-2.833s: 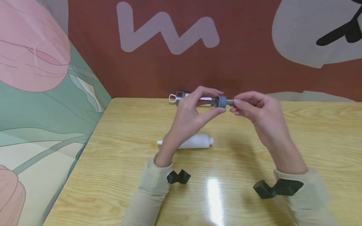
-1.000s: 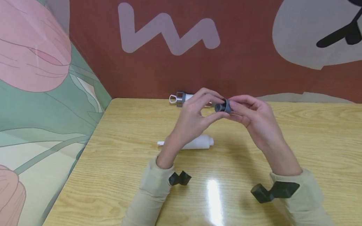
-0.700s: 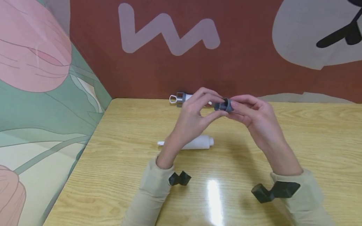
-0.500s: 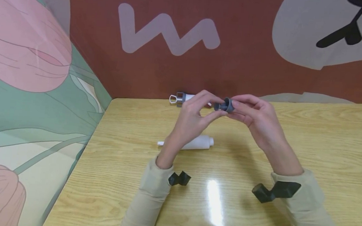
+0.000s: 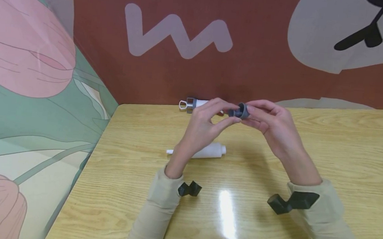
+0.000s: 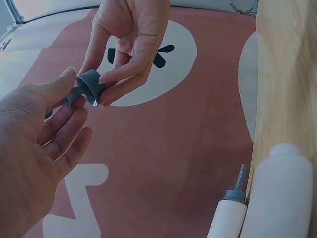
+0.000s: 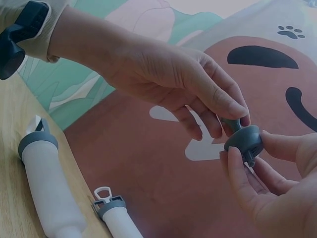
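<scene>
From the left, we see a white bottle [image 5: 209,150] on the table [image 5: 113,188], a loop-handled white tube [image 5: 202,103] behind it. Aloft, the left hand [image 5: 206,120] pinches a small gray piece [image 5: 232,113] at the mouth of a gray cap [image 5: 244,112], which the right hand [image 5: 277,127] holds; whether they join, we cannot quite tell.

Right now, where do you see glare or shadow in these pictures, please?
Head view: bright glare streak on the wooden table, soft shadow beside the right hand; left wrist view: dimmer, without that streak; right wrist view: also dim, the gray stemmed cap without strong glare.
</scene>
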Available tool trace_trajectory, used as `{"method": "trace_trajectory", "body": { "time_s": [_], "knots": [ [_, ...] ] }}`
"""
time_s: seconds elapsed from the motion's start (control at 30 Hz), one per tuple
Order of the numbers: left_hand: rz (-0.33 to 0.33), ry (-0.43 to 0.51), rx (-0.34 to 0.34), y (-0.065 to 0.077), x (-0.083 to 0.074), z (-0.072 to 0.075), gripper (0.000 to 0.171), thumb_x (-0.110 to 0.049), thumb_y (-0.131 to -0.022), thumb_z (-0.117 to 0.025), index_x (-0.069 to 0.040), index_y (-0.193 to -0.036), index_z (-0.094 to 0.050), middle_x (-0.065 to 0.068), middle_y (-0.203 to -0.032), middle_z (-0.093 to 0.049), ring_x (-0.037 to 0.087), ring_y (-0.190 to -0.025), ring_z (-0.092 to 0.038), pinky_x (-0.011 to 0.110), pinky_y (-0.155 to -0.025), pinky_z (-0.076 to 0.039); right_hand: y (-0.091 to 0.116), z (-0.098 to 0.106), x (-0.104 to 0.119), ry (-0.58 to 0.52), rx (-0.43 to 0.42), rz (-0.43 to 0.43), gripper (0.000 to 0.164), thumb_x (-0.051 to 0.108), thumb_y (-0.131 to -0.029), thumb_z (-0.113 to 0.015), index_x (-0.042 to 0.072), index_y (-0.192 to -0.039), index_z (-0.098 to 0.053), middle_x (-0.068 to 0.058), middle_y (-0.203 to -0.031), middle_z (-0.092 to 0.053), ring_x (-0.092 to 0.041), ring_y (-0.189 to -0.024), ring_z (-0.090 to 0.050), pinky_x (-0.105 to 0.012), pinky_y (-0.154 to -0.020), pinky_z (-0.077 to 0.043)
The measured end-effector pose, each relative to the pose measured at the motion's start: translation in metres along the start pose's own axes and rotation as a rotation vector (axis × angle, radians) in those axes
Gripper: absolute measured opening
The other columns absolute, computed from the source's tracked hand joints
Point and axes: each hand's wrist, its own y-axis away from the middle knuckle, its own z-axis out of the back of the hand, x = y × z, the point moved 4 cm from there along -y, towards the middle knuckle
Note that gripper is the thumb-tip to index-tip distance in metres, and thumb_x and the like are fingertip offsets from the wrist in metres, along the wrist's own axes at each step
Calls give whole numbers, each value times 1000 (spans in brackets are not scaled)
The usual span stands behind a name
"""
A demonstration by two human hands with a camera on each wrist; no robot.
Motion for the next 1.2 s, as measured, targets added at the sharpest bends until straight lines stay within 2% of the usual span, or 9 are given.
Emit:
{"method": "trace_trajectory", "body": {
  "time_s": [0.93, 1.2],
  "knots": [
    [32, -6, 14, 1, 2, -3, 24, -8, -89, -82, 3, -109, -74, 10, -98, -73, 16, -90, -67, 20, -82, -54, 1, 5, 0, 19, -11, -16, 10, 2, -99, -67, 2, -100, -77, -8, -98, -74, -19, -88, -74, -32, -86, -61],
    [52, 4, 25, 3, 3, -5, 23, -8, -90, -81, 2, -109, -74, 10, -98, -73, 15, -90, -67, 23, -82, -56, 2, 5, -1, 29, -18, -25, 10, 3, -99, -68, 3, -100, -78, -8, -99, -73, -18, -89, -74, -32, -87, -61]
  ]
}}
